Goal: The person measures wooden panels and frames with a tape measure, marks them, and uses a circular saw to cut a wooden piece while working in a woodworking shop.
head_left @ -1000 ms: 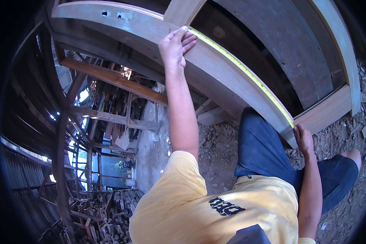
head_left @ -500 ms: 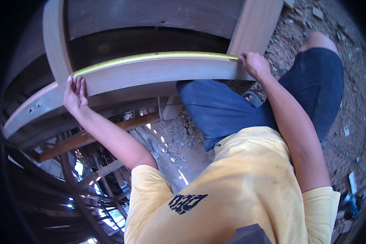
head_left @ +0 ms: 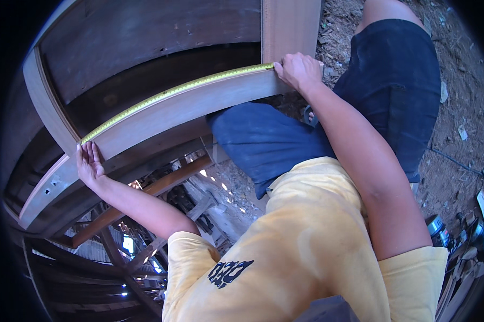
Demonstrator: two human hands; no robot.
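Observation:
A yellow tape measure blade [head_left: 164, 94] is stretched along the top edge of a long pale wooden rail [head_left: 183, 110]. At its left end my left hand [head_left: 90, 162] pinches the tape near the joint with a slanted wooden upright [head_left: 49, 111], its fingers partly curled against the rail. My right hand [head_left: 301, 71] is closed over the tape's other end, at the foot of a wide wooden board [head_left: 290, 32]. Whether a tape case sits under the right hand is hidden. The blade looks taut between both hands.
Dark panels [head_left: 156, 48] stand behind the rail. My bent knee in dark shorts [head_left: 269, 131] is close under it. A brown beam [head_left: 140, 201] runs below on the left. Rubble-strewn ground [head_left: 462, 107] lies at the right, with several tools [head_left: 483, 241] at the lower right.
The view has shifted and turned, so the rail appears more tilted and further left. Both hands keep their places at the tape's two ends.

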